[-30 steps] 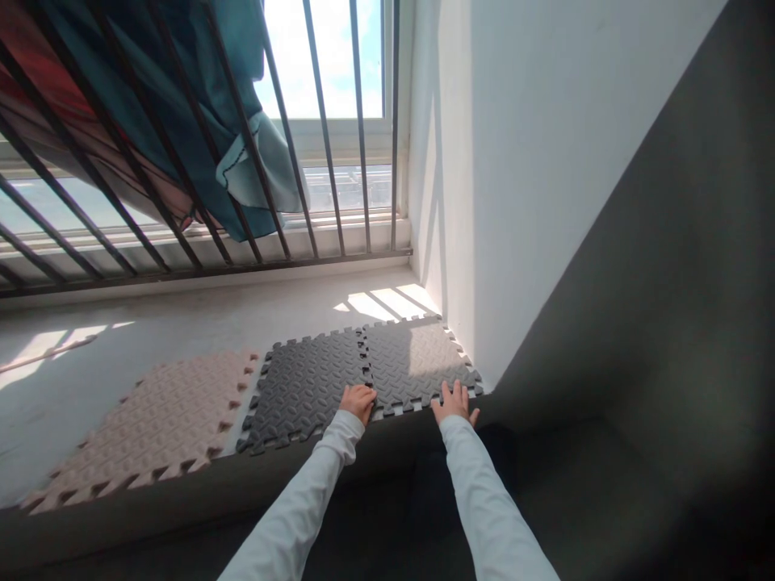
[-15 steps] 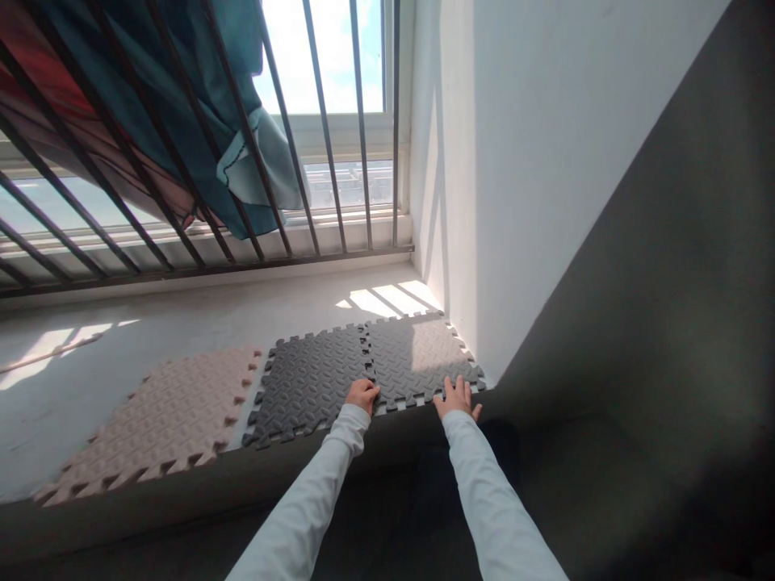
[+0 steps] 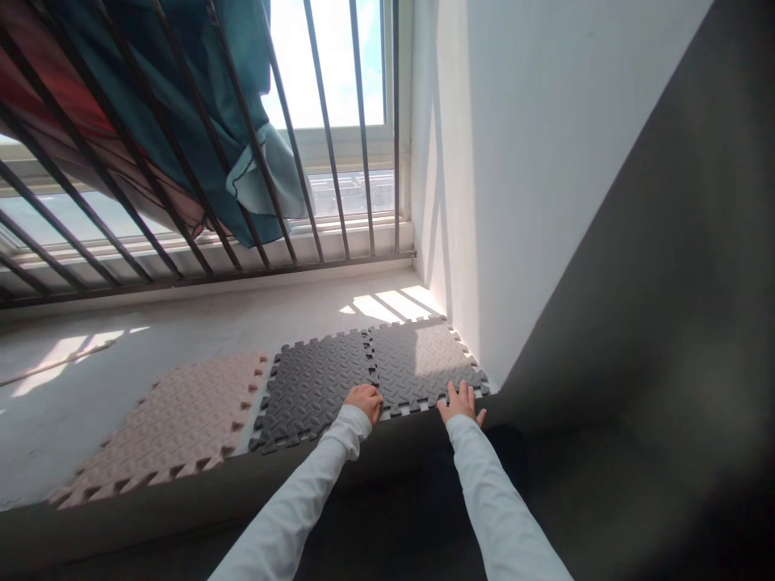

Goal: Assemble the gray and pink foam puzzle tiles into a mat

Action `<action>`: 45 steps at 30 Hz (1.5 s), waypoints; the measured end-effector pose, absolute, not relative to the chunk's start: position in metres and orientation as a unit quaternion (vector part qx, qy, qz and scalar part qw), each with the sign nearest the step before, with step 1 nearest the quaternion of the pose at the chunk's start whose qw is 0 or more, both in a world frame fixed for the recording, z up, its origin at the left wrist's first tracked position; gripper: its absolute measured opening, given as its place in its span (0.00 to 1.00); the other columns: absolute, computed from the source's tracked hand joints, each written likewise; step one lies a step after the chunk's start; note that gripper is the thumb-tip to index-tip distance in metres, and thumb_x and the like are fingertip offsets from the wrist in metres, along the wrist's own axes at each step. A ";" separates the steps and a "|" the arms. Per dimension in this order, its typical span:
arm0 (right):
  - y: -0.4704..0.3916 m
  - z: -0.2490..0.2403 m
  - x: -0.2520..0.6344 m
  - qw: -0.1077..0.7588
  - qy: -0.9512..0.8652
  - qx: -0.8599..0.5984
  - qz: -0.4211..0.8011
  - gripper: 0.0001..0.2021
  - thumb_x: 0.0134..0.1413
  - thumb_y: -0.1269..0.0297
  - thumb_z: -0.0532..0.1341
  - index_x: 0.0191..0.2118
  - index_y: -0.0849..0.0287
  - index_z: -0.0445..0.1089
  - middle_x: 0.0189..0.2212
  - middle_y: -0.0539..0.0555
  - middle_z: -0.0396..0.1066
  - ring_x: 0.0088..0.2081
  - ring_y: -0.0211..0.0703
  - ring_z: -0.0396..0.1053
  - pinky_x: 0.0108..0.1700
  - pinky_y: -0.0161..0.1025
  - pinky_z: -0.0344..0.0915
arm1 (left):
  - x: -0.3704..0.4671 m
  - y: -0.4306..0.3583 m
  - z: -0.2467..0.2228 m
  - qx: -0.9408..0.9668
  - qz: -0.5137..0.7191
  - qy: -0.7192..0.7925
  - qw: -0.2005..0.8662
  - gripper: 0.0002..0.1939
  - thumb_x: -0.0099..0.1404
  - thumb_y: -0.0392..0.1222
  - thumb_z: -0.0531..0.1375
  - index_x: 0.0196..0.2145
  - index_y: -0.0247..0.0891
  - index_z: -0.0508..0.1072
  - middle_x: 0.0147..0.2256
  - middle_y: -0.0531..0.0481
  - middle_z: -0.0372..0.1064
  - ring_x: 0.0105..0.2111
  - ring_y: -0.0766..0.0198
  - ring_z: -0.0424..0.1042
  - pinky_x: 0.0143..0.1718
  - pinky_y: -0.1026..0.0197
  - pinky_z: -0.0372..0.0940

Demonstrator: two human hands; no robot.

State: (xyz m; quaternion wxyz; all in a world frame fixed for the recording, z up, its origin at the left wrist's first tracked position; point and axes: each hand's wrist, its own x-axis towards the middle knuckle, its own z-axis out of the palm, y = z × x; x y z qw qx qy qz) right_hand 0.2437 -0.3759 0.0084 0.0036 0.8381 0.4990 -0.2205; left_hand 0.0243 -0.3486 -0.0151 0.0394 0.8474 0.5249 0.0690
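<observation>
Two dark grey foam tiles with toothed edges lie side by side on the sill. My left hand (image 3: 364,399) is closed at the front edge of the left grey tile (image 3: 318,379), close to the seam between the two; what its fingers hold, if anything, is hidden. Fingers spread, my right hand (image 3: 462,403) rests on the front edge of the right grey tile (image 3: 417,359). To the left lies a pinkish-beige foam tile (image 3: 182,411), with a narrow gap between it and the grey pair.
Behind the tiles runs the pale sill (image 3: 211,323), bounded by dark metal bars (image 3: 339,261) and a window. Teal and red cloth (image 3: 206,153) hangs beyond the bars. A white wall (image 3: 514,161) borders the right tile. The sill's front edge drops into shadow.
The view has shifted slightly, so the scene sits a little lower and further right. My left hand's fingers have turned down a little more at the seam; my right hand stays on its tile.
</observation>
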 end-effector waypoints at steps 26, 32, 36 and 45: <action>-0.378 0.007 0.245 0.000 0.504 0.837 -0.214 0.28 0.48 0.62 0.46 0.58 0.47 0.43 0.61 0.47 0.29 0.60 0.39 0.28 0.55 0.57 0.38 | 0.022 -0.296 -0.011 0.819 0.054 0.566 0.080 0.13 0.53 0.34 0.55 0.37 0.40 0.73 0.39 0.49 0.71 0.42 0.61 0.64 0.46 0.62 0.57; -0.378 0.006 0.245 -0.001 0.502 0.838 -0.211 0.28 0.48 0.61 0.47 0.58 0.47 0.43 0.61 0.46 0.30 0.60 0.39 0.28 0.56 0.56 0.38 | 0.026 -0.303 -0.014 0.806 0.049 0.584 0.083 0.11 0.56 0.36 0.53 0.33 0.42 0.74 0.38 0.50 0.70 0.42 0.62 0.63 0.42 0.63 0.59; -0.378 0.005 0.245 0.000 0.504 0.838 -0.208 0.28 0.48 0.61 0.47 0.58 0.47 0.43 0.61 0.47 0.29 0.60 0.40 0.28 0.55 0.58 0.37 | 0.026 -0.319 -0.011 0.791 0.050 0.607 0.064 0.12 0.57 0.39 0.52 0.35 0.46 0.74 0.47 0.51 0.64 0.46 0.58 0.59 0.41 0.57 0.59; -0.378 0.006 0.244 -0.004 0.504 0.840 -0.203 0.28 0.49 0.61 0.47 0.58 0.48 0.44 0.61 0.47 0.30 0.60 0.39 0.29 0.56 0.57 0.36 | 0.009 -0.313 -0.012 0.790 -0.014 0.599 0.128 0.24 0.61 0.44 0.46 0.56 0.48 0.52 0.59 0.52 0.45 0.57 0.61 0.45 0.55 0.46 0.42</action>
